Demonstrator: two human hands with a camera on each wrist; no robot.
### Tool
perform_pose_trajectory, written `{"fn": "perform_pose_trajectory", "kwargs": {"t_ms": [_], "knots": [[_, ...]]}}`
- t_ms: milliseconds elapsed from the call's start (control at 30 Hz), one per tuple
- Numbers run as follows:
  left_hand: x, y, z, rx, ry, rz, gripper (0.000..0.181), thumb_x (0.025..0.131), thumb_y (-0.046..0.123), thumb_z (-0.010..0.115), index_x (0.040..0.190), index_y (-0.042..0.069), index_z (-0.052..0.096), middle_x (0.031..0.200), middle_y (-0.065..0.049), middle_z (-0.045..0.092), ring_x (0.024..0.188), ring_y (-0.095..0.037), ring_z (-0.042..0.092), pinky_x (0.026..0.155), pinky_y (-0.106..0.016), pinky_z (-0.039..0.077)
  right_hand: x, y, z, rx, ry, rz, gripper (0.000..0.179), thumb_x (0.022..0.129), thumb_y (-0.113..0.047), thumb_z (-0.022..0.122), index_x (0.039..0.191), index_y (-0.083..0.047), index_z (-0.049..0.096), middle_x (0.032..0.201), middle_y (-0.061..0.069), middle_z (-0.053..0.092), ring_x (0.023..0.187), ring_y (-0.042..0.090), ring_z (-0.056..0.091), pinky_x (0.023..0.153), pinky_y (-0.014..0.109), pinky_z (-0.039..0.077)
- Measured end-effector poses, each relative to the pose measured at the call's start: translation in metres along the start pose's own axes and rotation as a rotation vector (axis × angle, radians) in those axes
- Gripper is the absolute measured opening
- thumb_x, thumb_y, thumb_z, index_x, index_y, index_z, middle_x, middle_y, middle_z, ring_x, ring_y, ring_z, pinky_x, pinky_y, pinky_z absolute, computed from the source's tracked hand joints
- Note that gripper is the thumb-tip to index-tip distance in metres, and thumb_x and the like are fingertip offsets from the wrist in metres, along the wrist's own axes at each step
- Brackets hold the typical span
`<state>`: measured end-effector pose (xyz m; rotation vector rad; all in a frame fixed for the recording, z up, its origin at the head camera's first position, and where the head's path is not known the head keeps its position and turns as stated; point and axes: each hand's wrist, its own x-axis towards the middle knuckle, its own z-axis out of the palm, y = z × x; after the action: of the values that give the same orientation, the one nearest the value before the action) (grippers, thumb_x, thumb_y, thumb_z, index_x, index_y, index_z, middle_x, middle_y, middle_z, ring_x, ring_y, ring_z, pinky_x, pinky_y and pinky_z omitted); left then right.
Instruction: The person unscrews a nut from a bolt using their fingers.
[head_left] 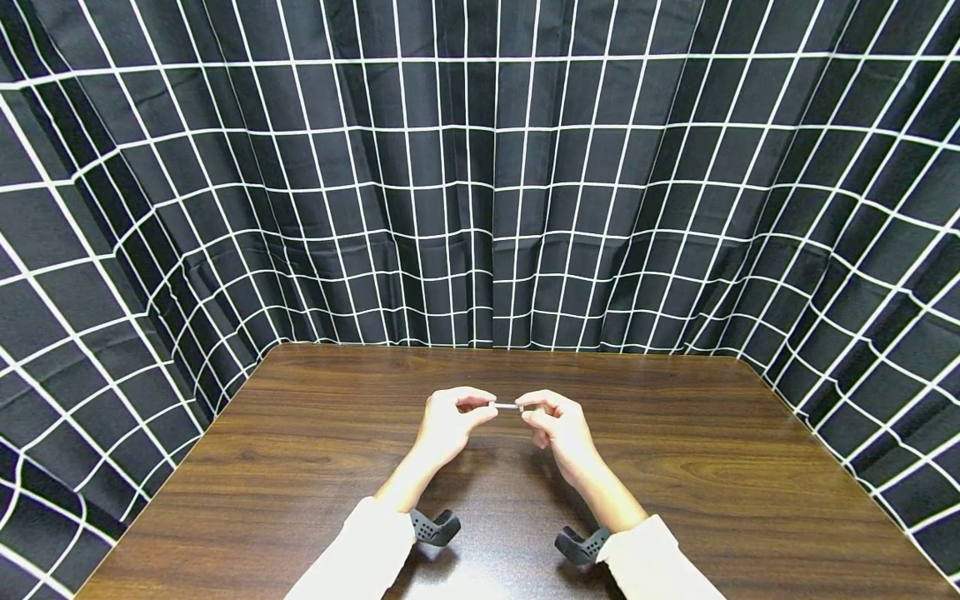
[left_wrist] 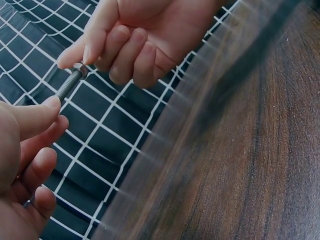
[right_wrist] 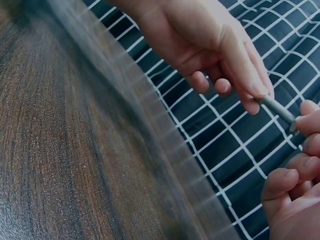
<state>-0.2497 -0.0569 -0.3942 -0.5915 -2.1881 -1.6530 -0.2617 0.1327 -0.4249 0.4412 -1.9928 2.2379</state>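
A grey metal bolt (left_wrist: 69,85) with a threaded shank spans the short gap between the two hands, held up over the table. My left hand (head_left: 447,423) pinches one end between thumb and index finger, hiding that end. At the other end sits a small hex nut (left_wrist: 81,69), which the thumb and index finger of my right hand (head_left: 558,425) pinch. In the right wrist view the shank (right_wrist: 278,108) runs from the left fingertips to the right ones, and the nut is partly covered. The other fingers of both hands are loosely curled.
A brown wood-grain table (head_left: 315,433) lies below the hands. Dark curtains with a white grid (head_left: 480,208) rise behind it and along both sides. Each wrist carries a black camera mount (head_left: 435,528) beside a pale sleeve (head_left: 356,550).
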Motion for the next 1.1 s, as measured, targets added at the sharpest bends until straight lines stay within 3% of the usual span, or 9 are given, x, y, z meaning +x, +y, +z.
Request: {"fn": "perform_pose_trajectory", "kwargs": {"t_ms": [200, 367, 567, 767, 933, 1100], "knots": [[-0.0003, -0.001, 0.0, 0.004, 0.006, -0.002, 0.014, 0.079, -0.003, 0.075, 0.093, -0.003, 0.073, 0.085, -0.014, 0.072, 0.075, -0.023, 0.067, 0.065, -0.024, 0.048, 0.0005, -0.0002, -0.0007, 0.029, -0.004, 0.001, 0.025, 0.088, 0.006, 0.059, 0.111, 0.016, 0.058, 0.054, -0.001, 0.041, 0.046, 0.009, 0.035, 0.046, 0.022, 0.033], [-0.0002, -0.0014, 0.0004, -0.001, 0.009, -0.004, 0.014, 0.079, -0.003, 0.076, 0.092, -0.003, 0.073, 0.085, -0.014, 0.073, 0.075, -0.023, 0.066, 0.065, -0.024, 0.048, 0.001, 0.0001, 0.0009, -0.01, 0.026, -0.009, 0.026, 0.094, -0.004, 0.06, 0.11, 0.017, 0.058, 0.054, -0.001, 0.043, 0.045, 0.008, 0.036, 0.045, 0.021, 0.032], [-0.0002, -0.0007, 0.0006, 0.005, 0.008, 0.001, 0.014, 0.078, -0.005, 0.075, 0.092, -0.005, 0.072, 0.084, -0.015, 0.072, 0.073, -0.023, 0.066, 0.064, -0.023, 0.047, 0.0026, 0.0015, 0.0012, -0.028, 0.082, 0.097, 0.028, 0.098, -0.014, 0.057, 0.103, 0.013, 0.061, 0.053, -0.001, 0.039, 0.044, 0.009, 0.034, 0.044, 0.021, 0.03], [-0.0004, 0.0003, 0.0002, 0.004, 0.003, 0.013, 0.015, 0.079, -0.004, 0.075, 0.093, -0.005, 0.072, 0.085, -0.015, 0.072, 0.074, -0.025, 0.066, 0.064, -0.022, 0.047, 0.0014, 0.0001, 0.0028, -0.095, 0.066, 0.176, 0.038, 0.099, -0.025, 0.056, 0.092, 0.012, 0.061, 0.052, -0.001, 0.04, 0.043, 0.01, 0.033, 0.044, 0.022, 0.031], [-0.0006, 0.0004, -0.0001, 0.006, -0.001, 0.008, 0.015, 0.079, -0.003, 0.075, 0.094, -0.005, 0.072, 0.086, -0.015, 0.072, 0.075, -0.027, 0.067, 0.064, -0.022, 0.048, 0.001, -0.0012, 0.0031, -0.096, 0.07, 0.207, 0.035, 0.098, -0.023, 0.058, 0.087, 0.01, 0.063, 0.052, 0.0, 0.04, 0.043, 0.01, 0.033, 0.044, 0.022, 0.031], [-0.0001, 0.0002, -0.0004, 0.001, -0.007, 0.0, 0.015, 0.079, -0.003, 0.075, 0.094, -0.005, 0.072, 0.086, -0.015, 0.072, 0.076, -0.026, 0.067, 0.066, -0.023, 0.049, 0.0026, -0.0027, 0.0017, -0.074, 0.048, 0.217, 0.026, 0.098, -0.014, 0.057, 0.077, -0.002, 0.065, 0.052, 0.002, 0.04, 0.043, 0.012, 0.034, 0.045, 0.023, 0.032]]}}
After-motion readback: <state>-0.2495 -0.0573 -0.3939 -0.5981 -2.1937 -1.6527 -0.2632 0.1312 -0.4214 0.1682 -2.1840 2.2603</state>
